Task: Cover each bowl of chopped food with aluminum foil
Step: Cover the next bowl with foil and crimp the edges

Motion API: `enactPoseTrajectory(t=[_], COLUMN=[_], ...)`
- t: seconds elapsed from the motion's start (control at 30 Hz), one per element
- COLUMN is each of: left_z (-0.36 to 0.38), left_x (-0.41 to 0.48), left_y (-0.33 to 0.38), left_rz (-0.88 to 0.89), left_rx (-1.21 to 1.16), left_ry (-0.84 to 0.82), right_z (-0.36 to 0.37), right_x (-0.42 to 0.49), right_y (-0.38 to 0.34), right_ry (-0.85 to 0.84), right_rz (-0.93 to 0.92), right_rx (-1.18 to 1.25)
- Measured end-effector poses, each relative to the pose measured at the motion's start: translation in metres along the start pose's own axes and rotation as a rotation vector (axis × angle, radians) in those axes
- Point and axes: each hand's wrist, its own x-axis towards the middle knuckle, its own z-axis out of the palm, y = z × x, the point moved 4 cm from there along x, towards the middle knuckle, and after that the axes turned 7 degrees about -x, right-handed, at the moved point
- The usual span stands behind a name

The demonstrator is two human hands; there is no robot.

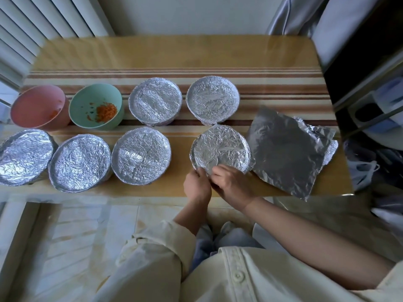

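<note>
Silver and crinkled, the foil (220, 144) lies drawn over the front right bowl (193, 154), and both hands are at its near rim. The left hand (197, 185) curls round the edge from the left. The right hand (232, 184) pinches the foil just beside it, so each is grasping the fold where it turns down. The step in hand looks like crimping the last stretch of edge so the cover grips. What this bowl holds is hidden.

The spare foil sheets (287, 153) lie stacked just to its right, near the right hand, probably kept there for the bowls left to do.

Five finished bowls (140, 154) stand on the surface (152, 53), three in the front row to the left and two in the back row. All are sealed over, so their contents cannot be seen.

At the back left, the pink bowl (32, 103) and the green bowl (87, 101) stand side by side with no foil on them. The green one holds a small heap of orange chopped bits (106, 111) with a few crumbs scattered around. The pink one shows only some orange specks at its right wall. These two likely come next.
</note>
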Motion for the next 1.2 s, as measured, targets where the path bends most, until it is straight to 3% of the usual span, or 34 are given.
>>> enactPoseTrajectory(t=[0.47,0.87,1.2], left_z=[-0.001,-0.016,-0.002], left_x=[0.004,0.02,-0.013], left_y=[0.003,0.016,0.006], left_rz=[-0.069,0.026,-0.054], left_rx=[0.096,0.292,0.112], left_ry=[-0.058,-0.092,-0.007], right_z=[0.003,-0.004,-0.004], right_x=[-0.001,-0.005,-0.007], right_y=[0.011,0.021,0.015], right_ry=[-0.072,-0.141,-0.121], right_rz=[0.016,0.004,-0.011], right_rx=[0.006,0.061,-0.013])
